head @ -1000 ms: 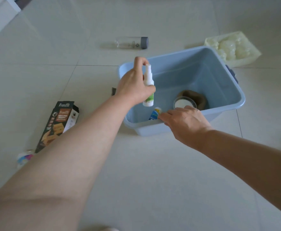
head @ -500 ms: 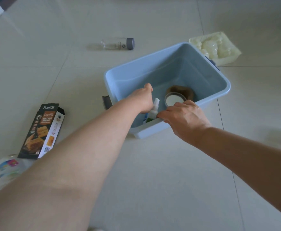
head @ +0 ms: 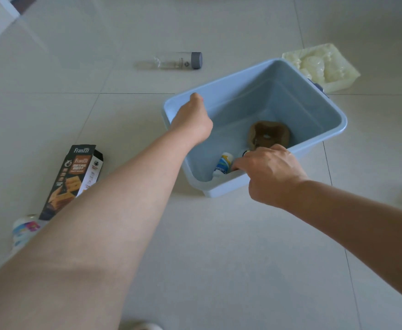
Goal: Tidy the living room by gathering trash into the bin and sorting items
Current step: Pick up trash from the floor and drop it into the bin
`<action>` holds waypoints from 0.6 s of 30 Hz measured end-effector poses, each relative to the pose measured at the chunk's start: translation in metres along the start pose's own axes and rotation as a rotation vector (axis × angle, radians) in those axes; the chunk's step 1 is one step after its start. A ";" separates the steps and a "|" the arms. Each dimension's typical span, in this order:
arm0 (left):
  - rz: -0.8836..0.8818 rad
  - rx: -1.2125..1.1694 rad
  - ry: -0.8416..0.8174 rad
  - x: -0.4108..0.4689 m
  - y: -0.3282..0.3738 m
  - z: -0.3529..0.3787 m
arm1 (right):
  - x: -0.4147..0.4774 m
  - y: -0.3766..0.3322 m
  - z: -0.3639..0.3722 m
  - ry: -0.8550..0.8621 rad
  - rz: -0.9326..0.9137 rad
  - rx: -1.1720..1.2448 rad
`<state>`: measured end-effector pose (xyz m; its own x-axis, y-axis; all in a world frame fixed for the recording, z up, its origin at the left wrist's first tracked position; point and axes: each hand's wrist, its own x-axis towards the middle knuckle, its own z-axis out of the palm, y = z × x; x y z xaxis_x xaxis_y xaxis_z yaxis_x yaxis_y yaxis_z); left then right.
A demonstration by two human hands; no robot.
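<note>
A person's bare arms reach across a pale tiled floor (head: pixel 219 258) toward a light-blue plastic bin (head: pixel 266 96) that sits open, its long side running from 8 o'clock to 2 o'clock.

The left grip (head: pixel 192 120) hangs above the bin's 9 o'clock corner with the thumb pointing away along the rim. Its fingers are hidden beneath the hand, so whether they are spread or closed, and whether they carry anything, cannot be told.

The right grip (head: pixel 269 172) is at the bin's 6 o'clock edge, fingers curled over the near rim and bent down inside the wall.

Inside the bin, a small white tube with a blue label (head: pixel 222 165) lies in the near corner, just beside the right fingertips. A brown moulded piece (head: pixel 269 136) sits on the bin floor just beyond the right knuckles. A small dark-and-white item shows between the two, mostly hidden by the hand.

On the floor:
- A clear bottle with a grey cap (head: pixel 178 60) lies on its side at 11 o'clock from the bin, well apart.
- A cream moulded plastic tray (head: pixel 319 65) lies close against the bin's 1 o'clock corner.
- An open Franzzi biscuit box (head: pixel 76 177) lies at 8 o'clock, partly under the left forearm.
- A small colourful package (head: pixel 23 231) lies just beyond the box's lower end.
</note>
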<state>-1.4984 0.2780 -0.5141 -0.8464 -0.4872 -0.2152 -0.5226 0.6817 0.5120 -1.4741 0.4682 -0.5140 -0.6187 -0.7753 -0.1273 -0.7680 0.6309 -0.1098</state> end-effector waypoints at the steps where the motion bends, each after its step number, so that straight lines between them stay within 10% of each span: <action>1: -0.004 -0.015 0.043 0.001 -0.003 -0.004 | 0.001 -0.007 -0.003 -0.015 0.010 0.036; 9: -0.145 -0.110 0.423 0.005 -0.053 -0.035 | 0.035 -0.062 -0.008 0.117 0.026 0.196; 18: -0.411 0.021 0.430 -0.022 -0.173 -0.061 | 0.067 -0.115 0.001 0.158 -0.140 0.084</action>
<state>-1.3836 0.1374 -0.5468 -0.4589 -0.8878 -0.0345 -0.8044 0.3987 0.4405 -1.4267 0.3441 -0.5106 -0.5300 -0.8465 0.0499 -0.8360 0.5117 -0.1982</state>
